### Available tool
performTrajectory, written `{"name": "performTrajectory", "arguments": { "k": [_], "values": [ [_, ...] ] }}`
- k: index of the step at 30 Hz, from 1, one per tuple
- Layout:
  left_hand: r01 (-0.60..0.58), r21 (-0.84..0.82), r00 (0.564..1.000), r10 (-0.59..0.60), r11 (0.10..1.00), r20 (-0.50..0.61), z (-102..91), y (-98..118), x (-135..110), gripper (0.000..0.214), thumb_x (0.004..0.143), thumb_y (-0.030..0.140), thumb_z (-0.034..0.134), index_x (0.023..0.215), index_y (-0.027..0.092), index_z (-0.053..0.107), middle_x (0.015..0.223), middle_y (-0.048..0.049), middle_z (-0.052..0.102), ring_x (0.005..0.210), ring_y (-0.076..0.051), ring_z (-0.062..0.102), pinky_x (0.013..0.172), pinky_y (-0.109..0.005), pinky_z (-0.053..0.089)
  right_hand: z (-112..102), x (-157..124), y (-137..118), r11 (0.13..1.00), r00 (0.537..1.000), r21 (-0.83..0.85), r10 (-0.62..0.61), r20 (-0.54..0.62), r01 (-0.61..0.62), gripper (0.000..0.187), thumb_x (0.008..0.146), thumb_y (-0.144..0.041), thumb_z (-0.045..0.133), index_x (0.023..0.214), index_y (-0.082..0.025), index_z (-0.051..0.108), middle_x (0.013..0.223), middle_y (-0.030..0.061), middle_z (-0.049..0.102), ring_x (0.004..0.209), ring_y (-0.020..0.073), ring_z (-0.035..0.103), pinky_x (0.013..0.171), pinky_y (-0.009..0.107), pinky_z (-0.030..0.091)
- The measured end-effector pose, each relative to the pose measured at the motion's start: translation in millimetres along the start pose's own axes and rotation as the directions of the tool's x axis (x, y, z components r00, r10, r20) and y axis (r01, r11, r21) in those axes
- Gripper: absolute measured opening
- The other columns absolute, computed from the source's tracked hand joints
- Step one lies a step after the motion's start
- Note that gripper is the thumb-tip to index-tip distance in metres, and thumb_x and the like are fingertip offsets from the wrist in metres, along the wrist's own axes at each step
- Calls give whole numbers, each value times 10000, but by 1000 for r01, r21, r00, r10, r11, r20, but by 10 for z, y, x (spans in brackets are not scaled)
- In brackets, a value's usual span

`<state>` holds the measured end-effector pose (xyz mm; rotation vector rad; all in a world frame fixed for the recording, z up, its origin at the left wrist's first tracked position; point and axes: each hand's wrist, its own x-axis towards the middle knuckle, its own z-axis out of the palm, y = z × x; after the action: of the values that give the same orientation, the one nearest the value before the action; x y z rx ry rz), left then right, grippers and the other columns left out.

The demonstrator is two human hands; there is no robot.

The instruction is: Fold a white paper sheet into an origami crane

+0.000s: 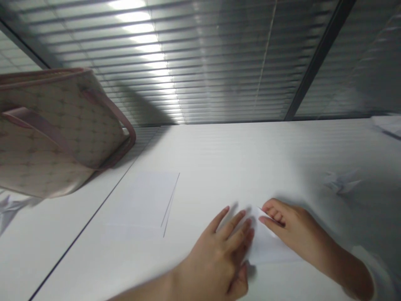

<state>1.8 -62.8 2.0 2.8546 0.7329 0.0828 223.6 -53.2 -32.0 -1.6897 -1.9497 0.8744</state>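
Note:
A white sheet of paper (269,248) lies on the white table in front of me, partly covered by both hands. My right hand (286,221) pinches its upper edge between thumb and bent fingers, where a flap seems to lift slightly. Resting along the sheet's left side is my left hand (221,251), fingers stretched out and apart, fingertips touching the paper. Its thumb is tucked low near the bottom edge. To the left of my hands lies a small stack of white square sheets (140,200), slightly fanned at its right edge.
A pale patterned bag (56,138) with pink handles stands at the left. One folded paper shape (341,182) sits at the right, another (11,209) at the far left. More white paper (388,125) lies far right. Blinds (203,62) rise behind the table (219,163).

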Motion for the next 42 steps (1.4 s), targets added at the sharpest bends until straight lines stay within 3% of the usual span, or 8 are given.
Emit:
{"name": "performTrajectory", "arguments": {
  "k": [3, 6, 10, 17, 25, 33, 42],
  "values": [
    [4, 57, 999, -2, 998, -35, 122, 102, 33, 579, 926, 306, 426, 1446, 74, 315, 1481, -161, 361, 1393, -296, 273, 1142, -428, 264, 53, -12, 19, 1000, 998, 28, 2, -56, -1, 86, 864, -303, 520, 850, -240, 576, 784, 15, 691, 698, 173, 665, 649, 284, 517],
    [48, 86, 998, -45, 995, -38, 281, 185, 30, 613, 949, 420, 397, 1448, 77, 305, 1479, -193, 342, 1362, -329, 331, 1080, -430, 360, 91, -21, 40, 995, 996, 98, -1, -87, 9, 114, 867, -327, 531, 872, -238, 601, 800, 16, 702, 717, 171, 674, 669, 277, 532],
    [54, 121, 998, -50, 991, -43, 393, 244, 10, 670, 958, 525, 324, 1437, 57, 315, 1451, -212, 385, 1349, -348, 344, 1056, -433, 383, 94, -25, 63, 985, 995, 165, -24, -97, 40, 171, 884, -346, 508, 875, -237, 640, 803, 9, 715, 731, 166, 680, 673, 252, 534],
    [122, 137, 992, -116, 983, -47, 376, 307, 47, 652, 951, 517, 356, 1436, 83, 331, 1443, -197, 410, 1352, -353, 339, 1065, -445, 363, 31, 10, 5, 995, 993, 87, -34, -113, 44, 214, 876, -336, 508, 834, -233, 691, 808, 9, 734, 720, 177, 677, 669, 265, 518],
    [96, 237, 986, -60, 967, -154, 370, 294, 92, 627, 956, 530, 322, 1348, 61, 466, 1357, -161, 529, 1291, -318, 444, 1052, -382, 375, 39, 76, -12, 996, 994, 77, 58, -93, -51, 170, 834, -308, 544, 733, -226, 653, 699, 3, 722, 636, 169, 676, 596, 259, 499],
    [86, 198, 992, -65, 976, -112, 281, 233, 131, 667, 938, 573, 328, 1316, 50, 499, 1329, -145, 560, 1263, -298, 481, 1051, -378, 394, 42, 105, -41, 999, 994, -4, 52, -97, -52, 208, 847, -312, 523, 696, -215, 627, 672, 10, 708, 610, 166, 657, 591, 259, 478],
    [111, 258, 968, -46, 960, -245, 348, 232, 131, 642, 929, 585, 353, 1234, 69, 582, 1271, -108, 614, 1202, -283, 546, 978, -321, 474, 56, 81, -48, 997, 994, -37, 58, -91, -61, 186, 865, -296, 525, 722, -228, 623, 700, -20, 702, 625, 156, 655, 583, 252, 456]
  ]
}}
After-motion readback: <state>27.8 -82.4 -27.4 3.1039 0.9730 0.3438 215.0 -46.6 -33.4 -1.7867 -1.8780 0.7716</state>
